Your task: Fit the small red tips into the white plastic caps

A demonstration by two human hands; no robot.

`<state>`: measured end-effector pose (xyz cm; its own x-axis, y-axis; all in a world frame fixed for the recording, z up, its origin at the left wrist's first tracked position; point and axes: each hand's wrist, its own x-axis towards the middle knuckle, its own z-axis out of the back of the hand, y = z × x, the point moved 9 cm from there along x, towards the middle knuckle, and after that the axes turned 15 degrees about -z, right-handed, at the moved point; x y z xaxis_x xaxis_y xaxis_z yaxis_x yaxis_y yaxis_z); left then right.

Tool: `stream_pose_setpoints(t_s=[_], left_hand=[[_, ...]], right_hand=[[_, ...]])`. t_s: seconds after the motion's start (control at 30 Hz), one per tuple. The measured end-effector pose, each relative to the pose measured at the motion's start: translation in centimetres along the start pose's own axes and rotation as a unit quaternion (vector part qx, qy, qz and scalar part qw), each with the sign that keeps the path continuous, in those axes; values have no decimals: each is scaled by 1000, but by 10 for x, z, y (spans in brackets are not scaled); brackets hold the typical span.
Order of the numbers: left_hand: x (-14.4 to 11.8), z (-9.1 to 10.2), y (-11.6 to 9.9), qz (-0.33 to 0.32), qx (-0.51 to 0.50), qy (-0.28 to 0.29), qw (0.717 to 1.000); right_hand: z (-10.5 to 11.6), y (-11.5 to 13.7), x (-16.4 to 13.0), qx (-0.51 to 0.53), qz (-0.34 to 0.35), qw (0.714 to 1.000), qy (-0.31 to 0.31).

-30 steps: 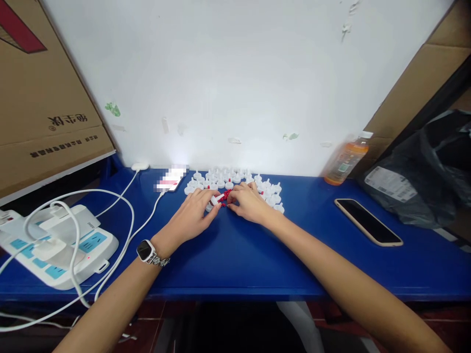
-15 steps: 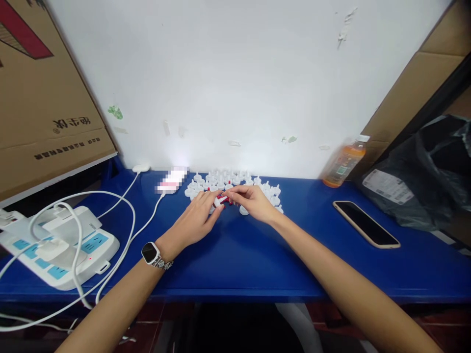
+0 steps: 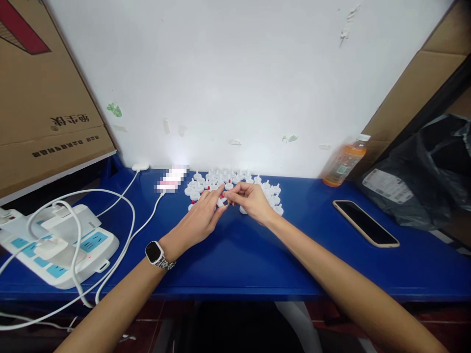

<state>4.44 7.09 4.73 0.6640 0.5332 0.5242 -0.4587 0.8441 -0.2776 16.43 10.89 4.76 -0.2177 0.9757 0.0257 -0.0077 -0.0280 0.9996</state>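
Between the thumb and fingers of my left hand (image 3: 201, 214) is a white plastic nozzle cap (image 3: 222, 201), its spout pointing toward my right hand. My right hand (image 3: 250, 200) pinches a small red tip (image 3: 225, 195) at the end of that spout; whether it sits on the spout is hidden by the fingers. Around both hands stand many white nozzle caps (image 3: 265, 186) with upright spouts, in a loose cluster near the wall. A few carry red tips, such as the nozzle cap (image 3: 228, 186) just behind my fingers and one left of my left hand.
On the left, a white power strip (image 3: 88, 250) with looping cables takes up the blue table (image 3: 235, 264). A blurred-out lit device (image 3: 172, 178) lies near the wall. At right are a phone (image 3: 366, 223), an orange drink bottle (image 3: 345, 162) and a dark plastic bag (image 3: 415, 181).
My hands have drawn closer round the nozzle cap, and the red tip is now at its spout. The loose red pieces under my fingers no longer show. My left wrist has shifted slightly right.
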Motion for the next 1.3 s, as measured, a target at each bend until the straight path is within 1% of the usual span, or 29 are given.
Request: stream_pose_setpoints(t_s=[0.1,0.17,0.2,0.27,0.33,0.37,0.43,0.53,0.6,0.67,0.83,1.0,1.1,1.17,1.23,1.3], left_hand=[[3,0,0,-1,1,1,1000],[5,4,3,-6,19,-9,1000],[6,8,5,-7,31,-18,999],[5,16,12,-2,57,-37,998],[2,23,20,7,76,-48,996],[1,24,23,8,81,-49,996],[-1,26,25,5,81,-44,996],[-1,23,23,-1,72,-31,997],[0,20,19,-5,66,-24,998],[0,18,17,-7,60,-19,998],[0,17,14,-10,59,-16,998],[0,14,12,-13,47,-12,999],[1,13,13,-12,44,-12,999],[0,13,13,-11,43,-11,999],[0,12,13,-12,40,-11,999],[1,13,11,-15,37,-14,999]], right_hand=[[-1,7,-1,-32,5,999,6],[7,16,1,-91,24,996,-5],[13,21,4,-134,37,990,-24],[29,29,11,-235,62,967,-77],[39,29,21,-333,71,933,-114],[41,26,26,-373,69,918,-118],[39,16,36,-437,62,892,-102],[31,4,46,-491,54,866,-75],[28,0,49,-506,51,859,-64],[28,-1,51,-507,49,859,-62],[36,5,50,-484,48,871,-60],[32,4,46,-463,60,884,-33],[32,-1,47,-458,51,887,-25],[35,-2,48,-465,48,884,-25],[38,1,47,-484,54,873,-29],[44,6,46,-504,56,861,-51]])
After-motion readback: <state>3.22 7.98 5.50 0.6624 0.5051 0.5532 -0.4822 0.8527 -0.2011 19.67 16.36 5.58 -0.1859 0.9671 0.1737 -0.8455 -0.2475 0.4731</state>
